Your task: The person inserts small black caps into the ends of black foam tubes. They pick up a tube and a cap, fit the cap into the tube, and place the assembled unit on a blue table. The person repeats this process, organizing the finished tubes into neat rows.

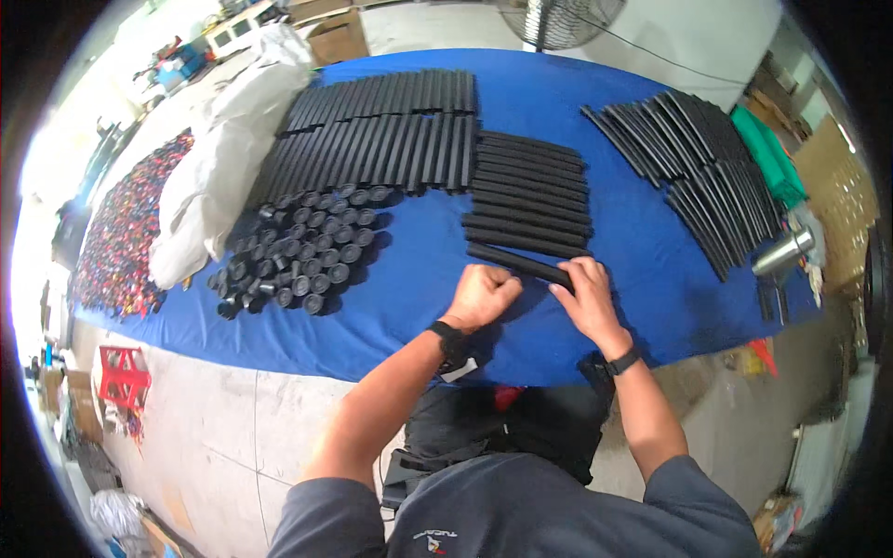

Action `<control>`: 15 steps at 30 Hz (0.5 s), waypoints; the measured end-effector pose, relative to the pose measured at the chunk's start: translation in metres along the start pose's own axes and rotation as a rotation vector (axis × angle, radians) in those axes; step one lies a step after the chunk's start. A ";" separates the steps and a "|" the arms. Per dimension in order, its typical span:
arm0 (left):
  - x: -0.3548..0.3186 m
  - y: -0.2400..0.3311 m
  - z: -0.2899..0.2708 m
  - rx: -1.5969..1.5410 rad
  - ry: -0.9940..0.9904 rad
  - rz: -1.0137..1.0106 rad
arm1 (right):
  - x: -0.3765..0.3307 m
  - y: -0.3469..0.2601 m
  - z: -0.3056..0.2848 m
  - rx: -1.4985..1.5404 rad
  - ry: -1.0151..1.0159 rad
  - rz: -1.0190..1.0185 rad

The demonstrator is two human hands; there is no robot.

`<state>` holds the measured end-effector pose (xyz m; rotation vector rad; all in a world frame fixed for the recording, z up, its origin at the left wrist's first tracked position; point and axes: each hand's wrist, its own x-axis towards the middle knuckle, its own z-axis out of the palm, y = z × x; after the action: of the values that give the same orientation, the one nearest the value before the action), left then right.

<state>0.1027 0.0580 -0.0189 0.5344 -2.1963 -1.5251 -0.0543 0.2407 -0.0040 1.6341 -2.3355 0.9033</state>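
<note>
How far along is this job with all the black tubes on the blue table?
Done, it seems: a neat row of black tubes lies side by side mid-table, with larger rows behind. In hand: the left hand, closed in a fist, and the right hand are on one more tube at the row's near end. Probably left: the heap of short black caps and the thin rods at right.

This looks like a workshop or small factory. A long worktop [642,270] with a blue cloth holds rows of black tubes [381,139]. Cardboard boxes [335,37], a big fan [563,20] and a bare concrete floor [223,418] are around it.
</note>
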 end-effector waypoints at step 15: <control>-0.002 0.012 -0.010 0.067 -0.021 0.012 | -0.002 -0.010 0.001 0.185 0.003 0.173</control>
<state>0.1084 0.0552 -0.0051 0.5271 -2.2695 -1.4617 -0.0449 0.2398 -0.0017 1.5078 -2.4873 1.1869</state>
